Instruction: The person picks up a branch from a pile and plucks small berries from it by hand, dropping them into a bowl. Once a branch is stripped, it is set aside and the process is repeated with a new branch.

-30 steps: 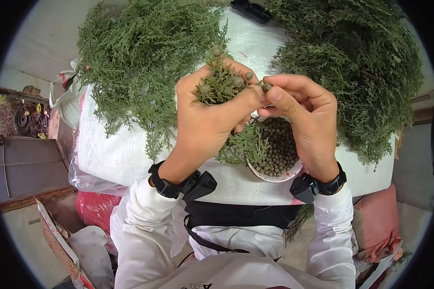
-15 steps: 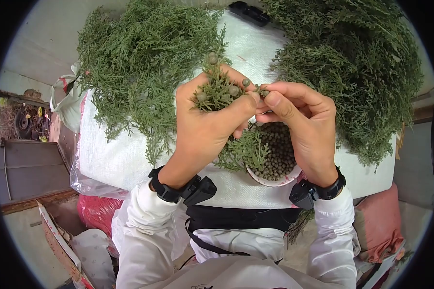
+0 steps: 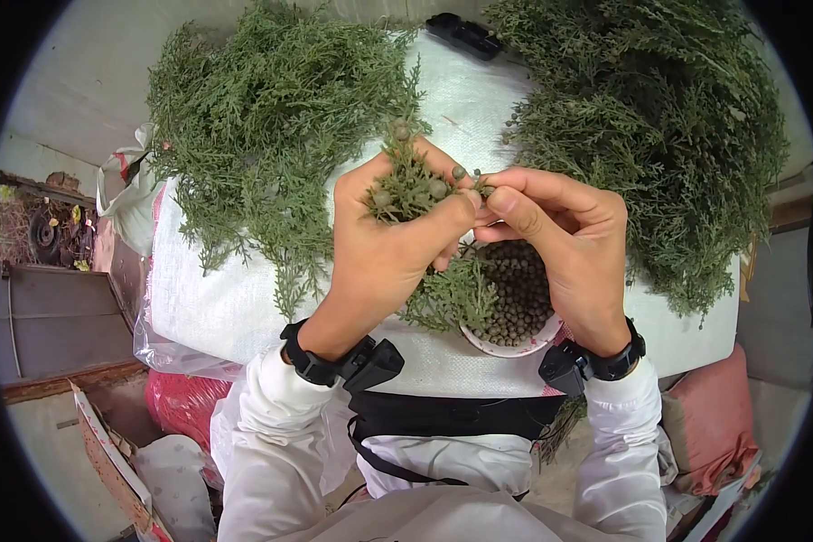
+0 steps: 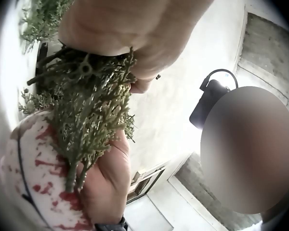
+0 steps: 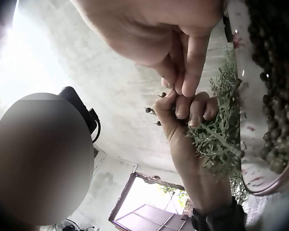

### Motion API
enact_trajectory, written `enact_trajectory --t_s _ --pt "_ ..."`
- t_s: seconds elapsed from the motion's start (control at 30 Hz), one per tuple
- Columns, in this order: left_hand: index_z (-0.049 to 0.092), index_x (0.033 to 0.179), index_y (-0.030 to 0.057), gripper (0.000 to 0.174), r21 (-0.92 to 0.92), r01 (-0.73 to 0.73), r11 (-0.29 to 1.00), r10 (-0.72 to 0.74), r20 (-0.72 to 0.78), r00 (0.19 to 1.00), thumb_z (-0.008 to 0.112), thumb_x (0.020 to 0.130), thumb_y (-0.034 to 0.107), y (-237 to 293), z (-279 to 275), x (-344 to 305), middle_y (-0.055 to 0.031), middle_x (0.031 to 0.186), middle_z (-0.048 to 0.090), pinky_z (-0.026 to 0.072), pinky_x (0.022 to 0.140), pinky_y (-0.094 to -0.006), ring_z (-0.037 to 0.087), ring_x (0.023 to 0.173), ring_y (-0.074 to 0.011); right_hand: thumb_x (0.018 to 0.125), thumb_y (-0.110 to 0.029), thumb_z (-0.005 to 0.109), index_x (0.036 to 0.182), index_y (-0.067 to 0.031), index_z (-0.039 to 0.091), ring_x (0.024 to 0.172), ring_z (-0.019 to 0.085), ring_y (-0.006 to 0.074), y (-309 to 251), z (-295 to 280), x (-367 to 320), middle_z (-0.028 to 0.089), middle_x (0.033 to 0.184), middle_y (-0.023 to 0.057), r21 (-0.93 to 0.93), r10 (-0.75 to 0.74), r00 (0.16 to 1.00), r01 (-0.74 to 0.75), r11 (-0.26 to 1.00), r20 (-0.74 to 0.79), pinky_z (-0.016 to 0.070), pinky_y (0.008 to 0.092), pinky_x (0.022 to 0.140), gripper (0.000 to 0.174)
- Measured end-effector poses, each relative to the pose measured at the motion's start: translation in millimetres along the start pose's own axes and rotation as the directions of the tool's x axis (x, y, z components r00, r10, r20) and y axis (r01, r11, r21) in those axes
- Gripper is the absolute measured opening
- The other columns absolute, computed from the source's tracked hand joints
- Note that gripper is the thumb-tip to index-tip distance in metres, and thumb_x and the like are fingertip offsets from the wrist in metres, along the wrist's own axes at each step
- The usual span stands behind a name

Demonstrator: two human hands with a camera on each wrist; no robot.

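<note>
My left hand [image 3: 379,248] grips a green conifer sprig [image 3: 406,185] bearing several round cones, its foliage showing above the thumb and hanging below the palm. My right hand [image 3: 580,230] meets the left thumb tip. Its thumb and index finger pinch a small cone [image 3: 485,191] on a twig, largely covered by the fingertips. Just under both hands stands a white bowl [image 3: 515,350] with red marks, filled with round brownish-green cones [image 3: 519,294]. In the right wrist view, small cones stick out beside the left thumb.
A heap of conifer branches [image 3: 244,135] lies at the back left, and a darker heap [image 3: 641,135] at the back right. Between them at the far edge is a black object [image 3: 463,36]. White woven sacking [image 3: 235,303] covers the work surface.
Both hands sit slightly lower in the head view, along with the heaps and bowl. My right fingertips have shifted a little left against the left thumb, covering more of the cone seen between them earlier.
</note>
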State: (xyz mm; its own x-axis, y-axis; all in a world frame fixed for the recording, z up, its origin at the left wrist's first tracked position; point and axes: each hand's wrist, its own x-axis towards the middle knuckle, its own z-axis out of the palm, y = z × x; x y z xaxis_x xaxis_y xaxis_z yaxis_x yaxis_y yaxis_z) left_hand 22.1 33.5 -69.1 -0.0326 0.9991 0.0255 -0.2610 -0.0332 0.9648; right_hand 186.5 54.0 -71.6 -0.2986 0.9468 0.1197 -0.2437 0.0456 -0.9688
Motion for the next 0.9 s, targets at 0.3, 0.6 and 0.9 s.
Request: enact_trajectory --t_s 0.3,0.6,0.9 --pt "0.061 0.089 0.0019 0.011 0.040 -0.023 0.999 0.020 0.057 0.998 0.071 0.085 0.005 -4.5 -6.8 1.1 0.0012 0.069 0.059 0.0388 0.043 -0.0186 0.051 0.052 -0.0033 0.091 -0.002 0.065 0.105 0.0043 0.070 0.077 0.070 0.0163 -3.0 -1.3 0.8 0.072 0.092 0.0132 -0.051 -0.027 1.000 0.027 0.998 0.003 0.0595 0.0271 0.071 0.017" --pt "0.060 0.090 0.0020 0.010 0.149 -0.191 0.970 0.177 0.104 0.979 0.069 0.085 0.003 -7.4 -7.1 4.4 0.0007 0.070 0.059 0.0408 0.045 -0.0195 0.052 0.054 -0.0040 0.091 -0.001 0.065 0.105 0.0044 0.071 0.078 0.070 0.0161 -5.6 -1.0 -2.7 0.072 0.092 0.0129 -0.132 -0.064 0.998 0.062 0.989 -0.010 0.0595 0.0270 0.072 0.016" --pt "0.058 0.094 -0.0001 0.010 -0.095 0.016 0.995 -0.009 0.073 0.997 0.064 0.086 0.002 0.2 -3.8 1.0 -0.0015 0.069 0.059 0.0424 0.045 -0.0224 0.053 0.051 -0.0068 0.093 -0.004 0.063 0.109 0.0052 0.067 0.080 0.070 0.0168 -4.5 1.1 -3.2 0.071 0.093 0.0132 0.003 -0.037 0.999 0.037 0.999 -0.012 0.0593 0.0275 0.074 0.019"
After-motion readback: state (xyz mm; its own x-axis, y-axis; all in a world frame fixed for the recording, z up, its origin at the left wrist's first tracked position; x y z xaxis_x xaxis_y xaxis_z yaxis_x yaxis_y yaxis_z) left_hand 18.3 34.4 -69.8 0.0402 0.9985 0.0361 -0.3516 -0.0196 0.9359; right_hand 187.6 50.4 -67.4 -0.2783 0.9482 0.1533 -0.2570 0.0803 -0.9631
